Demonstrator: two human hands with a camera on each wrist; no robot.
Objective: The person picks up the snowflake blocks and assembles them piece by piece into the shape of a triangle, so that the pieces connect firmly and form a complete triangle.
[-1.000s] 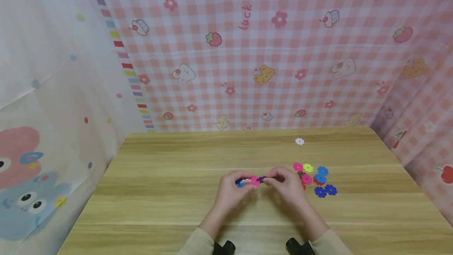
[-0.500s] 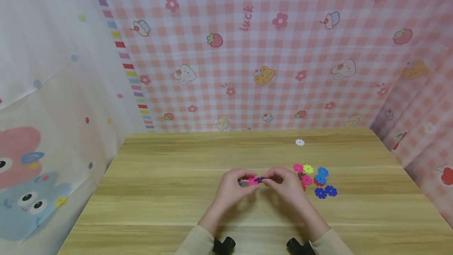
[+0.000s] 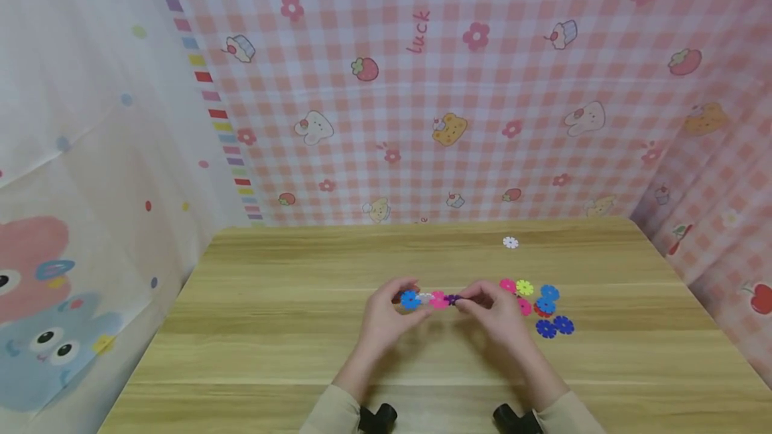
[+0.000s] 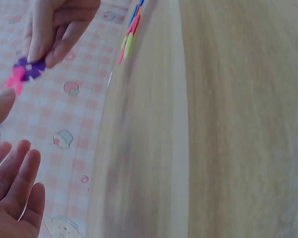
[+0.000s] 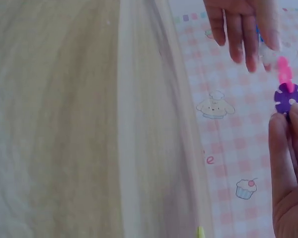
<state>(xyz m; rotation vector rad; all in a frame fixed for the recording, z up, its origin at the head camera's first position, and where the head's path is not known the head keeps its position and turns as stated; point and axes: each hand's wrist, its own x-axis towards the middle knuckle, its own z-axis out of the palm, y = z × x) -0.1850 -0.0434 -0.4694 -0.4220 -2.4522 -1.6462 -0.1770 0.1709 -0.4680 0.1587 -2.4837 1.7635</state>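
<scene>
A short chain of interlocking snowflake discs hangs between the hands: a blue disc (image 3: pixel 411 299), a white disc (image 3: pixel 425 299), a pink disc (image 3: pixel 439 301) and a purple disc (image 5: pixel 284 98). Thumb and fingers of my right hand (image 3: pixel 499 317) pinch the purple disc at the chain's right end. Around the left end, my left hand (image 3: pixel 381 319) is spread, its thumb and fingers well apart. The left wrist view shows those fingers (image 4: pixel 12 188) loosely extended, the blue disc partly cut off by the frame edge. Pink and purple meet edge-on at an angle in the right wrist view.
On the wooden table (image 3: pixel 271 347), loose discs lie right of my right hand: pink (image 3: pixel 508 284), yellow (image 3: pixel 525 287), light blue (image 3: pixel 549 293), red (image 3: pixel 542 313) and dark blue (image 3: pixel 563 325). A lone white disc (image 3: pixel 510 242) sits farther back. A checked curtain (image 3: pixel 386 99) hangs behind.
The left fingers have loosened and spread from the chain, exposing its blue and white discs. The right hand has shifted slightly right, still pinching the purple disc.
</scene>
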